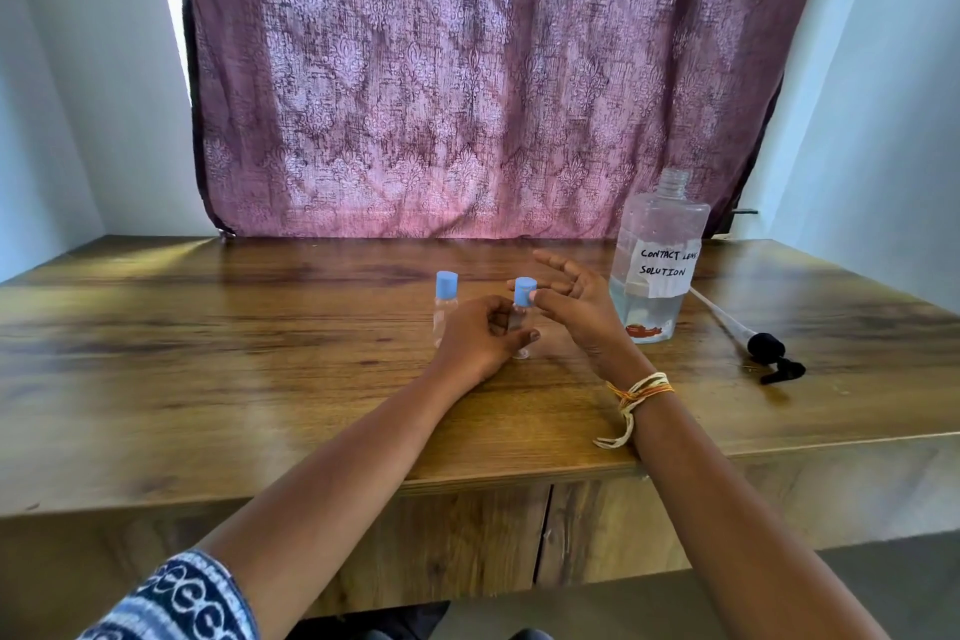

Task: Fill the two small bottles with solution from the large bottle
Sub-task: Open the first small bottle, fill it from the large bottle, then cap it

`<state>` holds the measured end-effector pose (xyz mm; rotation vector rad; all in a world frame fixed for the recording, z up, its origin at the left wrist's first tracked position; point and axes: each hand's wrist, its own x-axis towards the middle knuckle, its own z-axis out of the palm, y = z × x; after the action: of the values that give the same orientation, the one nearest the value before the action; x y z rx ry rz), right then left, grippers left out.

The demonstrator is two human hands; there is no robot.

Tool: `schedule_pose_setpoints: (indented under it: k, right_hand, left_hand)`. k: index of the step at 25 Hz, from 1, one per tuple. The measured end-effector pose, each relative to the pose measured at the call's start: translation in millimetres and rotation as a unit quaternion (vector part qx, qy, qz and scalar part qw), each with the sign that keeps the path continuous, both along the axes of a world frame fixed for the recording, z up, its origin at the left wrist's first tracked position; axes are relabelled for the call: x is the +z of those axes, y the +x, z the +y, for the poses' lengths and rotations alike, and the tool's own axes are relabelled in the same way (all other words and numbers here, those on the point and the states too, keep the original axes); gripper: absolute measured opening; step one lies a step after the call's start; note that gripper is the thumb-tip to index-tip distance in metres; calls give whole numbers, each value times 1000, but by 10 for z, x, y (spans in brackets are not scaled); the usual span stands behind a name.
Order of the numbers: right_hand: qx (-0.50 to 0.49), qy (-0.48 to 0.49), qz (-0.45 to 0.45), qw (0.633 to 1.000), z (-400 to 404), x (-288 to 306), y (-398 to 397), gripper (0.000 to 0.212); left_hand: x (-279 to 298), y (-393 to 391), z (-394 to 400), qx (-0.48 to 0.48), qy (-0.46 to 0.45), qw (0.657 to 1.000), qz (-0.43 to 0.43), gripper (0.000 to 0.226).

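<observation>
Two small clear bottles with blue caps stand mid-table. The left small bottle (444, 304) stands free, partly hidden behind my left hand. My left hand (480, 338) is wrapped around the body of the right small bottle (522, 322). My right hand (574, 299) pinches that bottle's blue cap (524, 290) between thumb and forefinger, its other fingers spread. The large clear bottle (655, 257), uncapped and labelled "contact lens solution", stands upright to the right with liquid in its lower third.
A black pump head with a long white tube (748, 335) lies on the wooden table (208, 353) right of the large bottle. A purple patterned curtain (467, 68) hangs behind the table. White walls close in on both sides.
</observation>
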<state>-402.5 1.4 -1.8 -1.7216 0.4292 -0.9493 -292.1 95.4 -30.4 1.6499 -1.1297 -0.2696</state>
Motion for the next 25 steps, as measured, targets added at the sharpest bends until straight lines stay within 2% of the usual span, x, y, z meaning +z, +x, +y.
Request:
schedule_pose_setpoints:
  k: [6,10,18,25]
  right_hand:
    - [10,0,-5,1000,-6,-20,5,48]
    - [13,15,-11,1000,-13,-13,-10,36]
    - [13,14,-11,1000,11,-21,8,40]
    - [-4,-7,-17,1000,3,-37,17,52]
  left_hand:
    - [11,-13,21,-2,0,1000,-16,35]
    - [33,-40,41,-3,1,1000,-9,34]
    - [21,-32,35,-2,3,1000,-15,35]
    - [37,-38,52,-6,2,1000,-28,35]
